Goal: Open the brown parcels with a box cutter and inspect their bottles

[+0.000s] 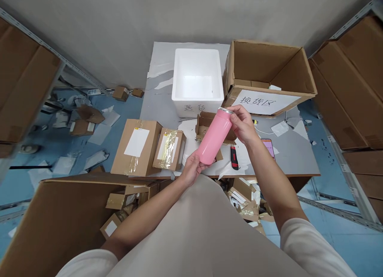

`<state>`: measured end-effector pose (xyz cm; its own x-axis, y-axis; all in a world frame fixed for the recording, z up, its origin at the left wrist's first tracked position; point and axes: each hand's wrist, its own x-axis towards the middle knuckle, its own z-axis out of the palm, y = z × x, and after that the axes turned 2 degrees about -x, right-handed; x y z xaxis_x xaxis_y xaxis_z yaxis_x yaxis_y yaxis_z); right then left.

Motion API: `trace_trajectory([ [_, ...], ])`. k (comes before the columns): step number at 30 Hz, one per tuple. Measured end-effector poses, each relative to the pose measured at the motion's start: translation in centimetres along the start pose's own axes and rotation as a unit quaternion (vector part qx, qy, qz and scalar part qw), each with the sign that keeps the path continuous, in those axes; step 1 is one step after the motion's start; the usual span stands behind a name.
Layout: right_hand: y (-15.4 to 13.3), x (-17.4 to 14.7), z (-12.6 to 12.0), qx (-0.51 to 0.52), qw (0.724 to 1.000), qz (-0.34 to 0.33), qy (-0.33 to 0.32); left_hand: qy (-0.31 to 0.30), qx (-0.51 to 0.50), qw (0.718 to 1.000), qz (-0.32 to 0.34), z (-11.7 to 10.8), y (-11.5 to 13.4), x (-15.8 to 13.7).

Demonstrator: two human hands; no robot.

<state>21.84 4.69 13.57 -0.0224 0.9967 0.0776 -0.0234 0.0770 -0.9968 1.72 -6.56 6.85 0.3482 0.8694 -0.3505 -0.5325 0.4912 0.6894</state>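
A pink bottle (216, 136) with a silver rim at its top is tilted in front of me, above the table edge. My left hand (193, 169) grips its lower end, thumb along the side. Around its top end, my right hand (241, 123) is closed. Behind the bottle lies an open small cardboard box (203, 123), partly hidden by it. A red and black box cutter (234, 158) rests on the table right of the bottle. Further right is a phone (268, 148) with a lit pink screen, partly covered by my right forearm.
On the table (158, 105) stand a white foam box (197, 107), a large open carton (269, 101) with a handwritten label, and two taped parcels (137, 147). A big carton (68, 213) with small boxes stands at lower left. Shelves with cartons (353, 89) flank both sides.
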Motion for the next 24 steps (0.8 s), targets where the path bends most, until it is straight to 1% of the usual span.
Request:
trace_trajectory([
  [2, -0.2, -0.2, -0.1, -0.014, 1.000, -0.003, -0.009, -0.003, 0.003, 1.000, 0.003, 0.0, 0.0, -0.1],
  [5, -0.6, -0.5, -0.3, -0.016, 0.999, 0.003, -0.040, -0.017, 0.008, 0.999, -0.026, -0.2, -0.2, 0.0],
  [7, -0.6, -0.9, -0.3, -0.018, 0.999, -0.006, -0.042, -0.029, 0.023, 0.998, -0.043, -0.7, -0.2, 0.2],
  [8, -0.6, -1.1, -0.3, -0.021, 0.999, -0.021, -0.033, -0.027, 0.038, 0.998, -0.035, -1.1, -0.1, 0.4],
  [10, -0.4, -1.7, -0.5, -0.030, 0.997, -0.069, 0.004, -0.006, 0.109, 0.994, 0.022, -2.2, 0.3, 0.7],
  [11, -0.2, -2.2, -0.6, -0.037, 0.995, -0.094, 0.024, 0.010, 0.171, 0.983, 0.063, -2.8, 0.6, 0.8],
  [12, 0.1, -2.8, -0.8, -0.046, 0.991, -0.118, 0.045, 0.024, 0.247, 0.963, 0.100, -3.5, 0.8, 0.9],
  [13, 0.4, -3.6, -1.0, -0.057, 0.987, -0.136, 0.064, 0.032, 0.329, 0.936, 0.126, -4.1, 1.0, 0.9],
  [14, 0.8, -4.5, -1.2, -0.067, 0.983, -0.151, 0.082, 0.032, 0.406, 0.903, 0.135, -4.6, 1.0, 1.0],
  [16, 1.7, -6.6, -1.4, -0.086, 0.975, -0.166, 0.117, 0.009, 0.520, 0.846, 0.119, -5.2, 0.5, 1.4],
  [18, 2.9, -8.8, -1.4, -0.104, 0.969, -0.172, 0.146, -0.021, 0.579, 0.809, 0.099, -5.4, -0.7, 2.0],
  [20, 4.2, -10.7, -0.9, -0.123, 0.964, -0.174, 0.158, -0.036, 0.606, 0.789, 0.097, -5.3, -2.0, 2.7],
  [22, 5.4, -12.0, -0.2, -0.150, 0.962, -0.174, 0.150, -0.039, 0.616, 0.779, 0.110, -5.4, -3.0, 3.4],
  [24, 6.3, -12.6, 0.3, -0.188, 0.956, -0.175, 0.140, -0.041, 0.618, 0.774, 0.131, -5.6, -3.5, 3.8],
])
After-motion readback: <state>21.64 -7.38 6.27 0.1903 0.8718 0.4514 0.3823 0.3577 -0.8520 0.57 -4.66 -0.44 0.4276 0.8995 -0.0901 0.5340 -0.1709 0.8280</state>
